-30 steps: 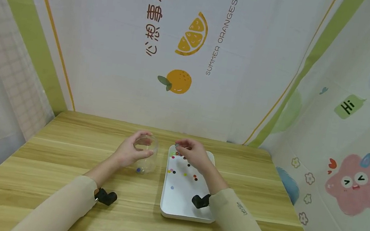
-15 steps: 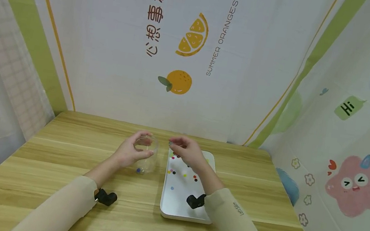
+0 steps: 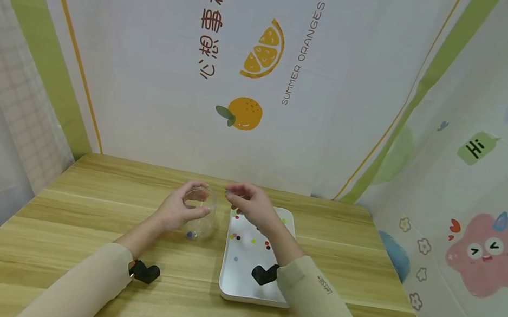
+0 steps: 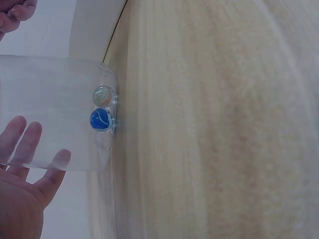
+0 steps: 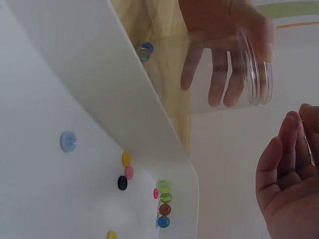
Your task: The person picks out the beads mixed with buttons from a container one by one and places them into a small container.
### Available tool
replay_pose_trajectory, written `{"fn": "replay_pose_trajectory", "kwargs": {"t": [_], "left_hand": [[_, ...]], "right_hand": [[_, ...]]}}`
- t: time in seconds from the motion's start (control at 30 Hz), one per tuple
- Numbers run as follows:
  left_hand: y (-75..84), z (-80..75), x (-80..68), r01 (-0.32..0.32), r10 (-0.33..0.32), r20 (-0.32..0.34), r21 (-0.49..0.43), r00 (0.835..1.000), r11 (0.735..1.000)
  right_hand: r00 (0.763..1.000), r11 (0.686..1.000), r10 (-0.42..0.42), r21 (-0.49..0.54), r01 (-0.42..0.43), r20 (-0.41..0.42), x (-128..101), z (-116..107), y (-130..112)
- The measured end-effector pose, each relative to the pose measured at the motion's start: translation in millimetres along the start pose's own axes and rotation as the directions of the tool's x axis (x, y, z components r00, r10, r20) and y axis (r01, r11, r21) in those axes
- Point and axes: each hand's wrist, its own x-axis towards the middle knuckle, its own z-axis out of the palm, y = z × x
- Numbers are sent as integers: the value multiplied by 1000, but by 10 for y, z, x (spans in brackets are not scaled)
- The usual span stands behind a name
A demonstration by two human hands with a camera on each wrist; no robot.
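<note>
In the head view my left hand (image 3: 176, 211) grips a clear, open-topped jar (image 3: 205, 225) standing on the table, its fingers and thumb round the upper side. Two glass marbles lie at the jar's bottom: a blue marble (image 4: 100, 120) and a clear one with a swirl, the swirled marble (image 4: 102, 96). To the right of the jar's mouth and apart from it, my right hand (image 3: 255, 207) pinches a small glassy marble (image 3: 227, 192) between thumb and fingertips. Fingers hide most of that marble in the right wrist view.
A white tray (image 3: 247, 283) sits right of the jar, under my right forearm. Scattered in it are several buttons, including a light blue button (image 5: 69, 142) and a black button (image 5: 122, 182). Several marbles, among them a green marble (image 5: 163, 187), line up along one tray wall.
My right hand has moved left with the marble, from above the tray's far left corner towards the jar's mouth. The left hand and jar have stayed put.
</note>
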Motion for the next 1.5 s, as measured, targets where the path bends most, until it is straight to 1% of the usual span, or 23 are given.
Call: {"fn": "replay_pose_trajectory", "kwargs": {"t": [0.27, 0.43, 0.67, 0.8, 1.07, 1.33, 1.5], "left_hand": [[4, 2, -6, 22, -22, 9, 2, 1000, 1000], [-7, -1, -4, 23, -23, 12, -4, 1000, 1000], [-10, -4, -6, 5, -5, 11, -17, 1000, 1000], [-1, -3, -9, 14, -14, 11, -22, 1000, 1000], [19, -11, -29, 40, -40, 12, -14, 999, 999], [9, -3, -26, 34, -34, 5, 5, 999, 999], [14, -1, -21, 31, -31, 3, -4, 1000, 1000]], "right_hand": [[1000, 1000, -21, -14, 21, 14, 29, 46, -93], [999, 999, -40, -16, 40, 23, 65, 101, -144], [996, 996, -72, -44, 74, 44, 115, 186, -199], [995, 993, -93, -63, 96, 45, 138, 236, -238], [996, 994, -81, -76, 84, 43, 178, 330, -244], [995, 991, -91, -96, 95, 41, 217, 375, -220], [997, 995, -72, -73, 75, 36, 212, 347, -222]]}}
